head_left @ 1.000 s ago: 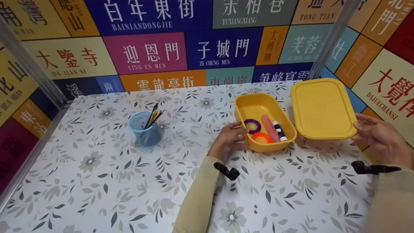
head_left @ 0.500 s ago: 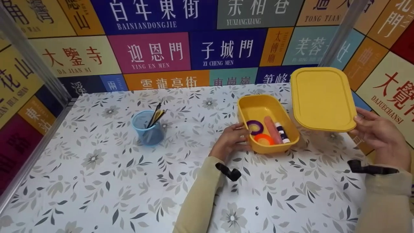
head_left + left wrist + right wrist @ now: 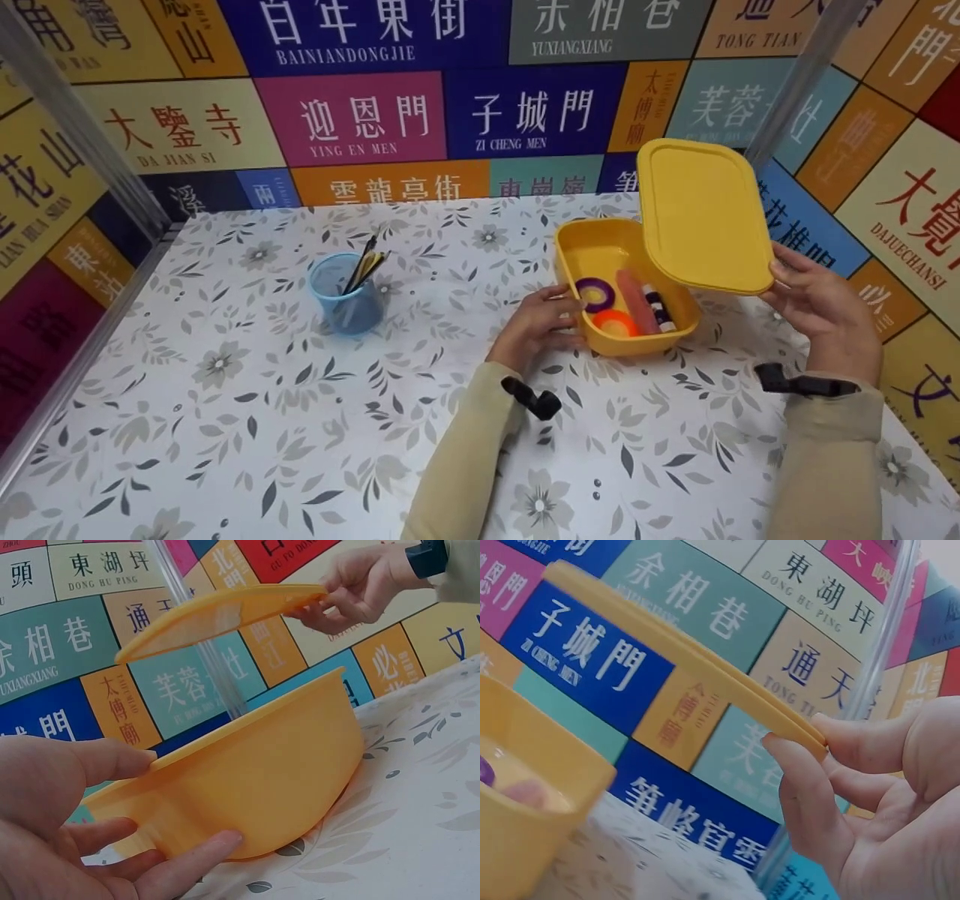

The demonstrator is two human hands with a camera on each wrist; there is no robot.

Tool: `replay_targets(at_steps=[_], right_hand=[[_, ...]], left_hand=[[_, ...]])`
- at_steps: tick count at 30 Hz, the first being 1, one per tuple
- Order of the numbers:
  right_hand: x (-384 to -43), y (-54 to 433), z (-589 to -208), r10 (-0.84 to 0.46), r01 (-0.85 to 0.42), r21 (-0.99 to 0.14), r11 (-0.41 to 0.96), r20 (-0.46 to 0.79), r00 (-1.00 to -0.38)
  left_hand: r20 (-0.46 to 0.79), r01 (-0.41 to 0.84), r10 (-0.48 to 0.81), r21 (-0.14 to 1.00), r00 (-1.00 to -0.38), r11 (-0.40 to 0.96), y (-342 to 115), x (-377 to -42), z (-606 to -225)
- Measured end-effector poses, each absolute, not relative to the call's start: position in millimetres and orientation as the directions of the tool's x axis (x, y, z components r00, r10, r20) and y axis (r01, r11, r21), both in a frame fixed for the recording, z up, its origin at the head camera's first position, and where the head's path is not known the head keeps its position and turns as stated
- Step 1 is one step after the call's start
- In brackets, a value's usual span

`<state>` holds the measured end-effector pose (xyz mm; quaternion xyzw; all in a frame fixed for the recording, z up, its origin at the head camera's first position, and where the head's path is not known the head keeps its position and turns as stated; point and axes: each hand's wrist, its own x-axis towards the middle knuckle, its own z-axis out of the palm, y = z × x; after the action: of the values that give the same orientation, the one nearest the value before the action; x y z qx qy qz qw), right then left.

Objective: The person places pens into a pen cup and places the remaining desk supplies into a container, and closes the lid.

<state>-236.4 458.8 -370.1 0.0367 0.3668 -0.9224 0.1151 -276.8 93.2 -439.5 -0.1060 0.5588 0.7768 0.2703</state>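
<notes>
In the head view, my right hand [image 3: 825,304] pinches the near right corner of a yellow plastic lid [image 3: 705,217], thumb on one face and fingers on the other. The lid is tilted and overlaps the right far side of an open yellow box [image 3: 637,346]; the left wrist view shows the lid [image 3: 225,613] raised above the rim. My left hand [image 3: 538,322] touches the box's left wall, its thumb tip at the rim and its fingers spread lower. Inside lie a purple ring [image 3: 597,295], an orange ring [image 3: 613,322], a pink stick [image 3: 636,301] and a dark-and-white tube [image 3: 661,313].
A light blue mesh cup [image 3: 349,304] with several pens [image 3: 367,268] stands left of the box. The table [image 3: 300,442] has a white leaf-patterned cover. Panels with printed characters [image 3: 375,112] rise behind it, with clear upright posts [image 3: 795,82] at the corners.
My right hand has lifted the lid and carried it left, so it overlaps the box's right side. The left hand stays against the box.
</notes>
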Motion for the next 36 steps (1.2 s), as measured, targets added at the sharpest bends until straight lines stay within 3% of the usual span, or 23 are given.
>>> replay_targets(at_steps=[5,12,23,36], right_hand=[[-242,446,-372,-0.18,0.268,-0.686,-0.677,-0.199,-0.963],[-241,448,-381,-0.291,0.32,-0.661,-0.679,-0.159,-0.943],[-246,432,-382,-0.243,0.339,-0.733,-0.59,-0.239,-0.94],[-251,418,-384,-0.26,0.355,-0.801,-0.483,-0.255,-0.931]], left_hand=[[-0.458,-0.534,0.306,0.809,-0.835,-0.246,94,-276,-438],[-0.431,-0.511,0.315,0.824,-0.845,-0.245,100,-272,-439],[-0.431,-0.502,0.308,0.839,-0.848,-0.209,95,-274,-436],[-0.256,-0.265,0.074,0.944,-0.964,-0.197,87,-276,-412]])
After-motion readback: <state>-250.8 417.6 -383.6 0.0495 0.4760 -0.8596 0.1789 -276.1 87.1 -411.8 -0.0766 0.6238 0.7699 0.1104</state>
